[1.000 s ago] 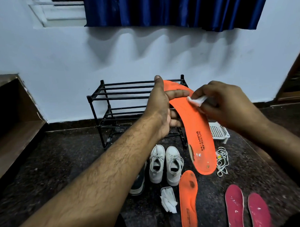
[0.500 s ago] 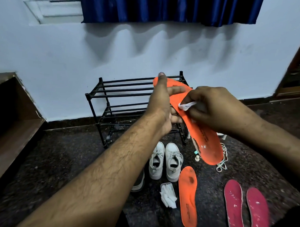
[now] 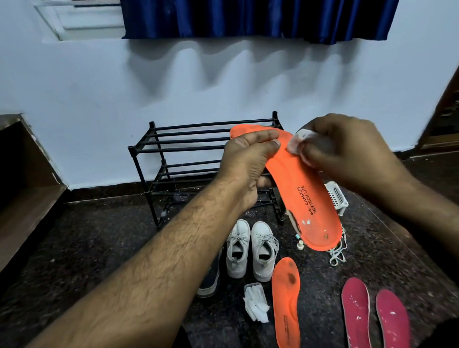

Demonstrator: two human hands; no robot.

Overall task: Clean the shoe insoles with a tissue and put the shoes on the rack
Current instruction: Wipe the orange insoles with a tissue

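My left hand (image 3: 245, 163) grips the toe end of an orange insole (image 3: 307, 199), held up and bent, heel hanging low. My right hand (image 3: 347, 154) pinches a white tissue (image 3: 297, 142) against the insole's upper part beside the left thumb. On the floor lie a second orange insole (image 3: 286, 304) with a dark stain, two red insoles (image 3: 357, 315), and a pair of white sneakers (image 3: 250, 250). A dark shoe (image 3: 210, 281) lies partly hidden under my left forearm. The black metal rack (image 3: 186, 159) stands against the wall with its shelves bare.
A wad of white tissues (image 3: 255, 304) lies left of the floor insole. A white plastic basket (image 3: 337, 197), loose white laces (image 3: 339, 250) and a small cap (image 3: 300, 244) sit behind the held insole. A wooden shelf unit (image 3: 18, 196) is at the left, a doorway at the right.
The right hand with the tissue has slid up the insole toward its toe end. The insole's heel has swung lower and the printed side faces me again.
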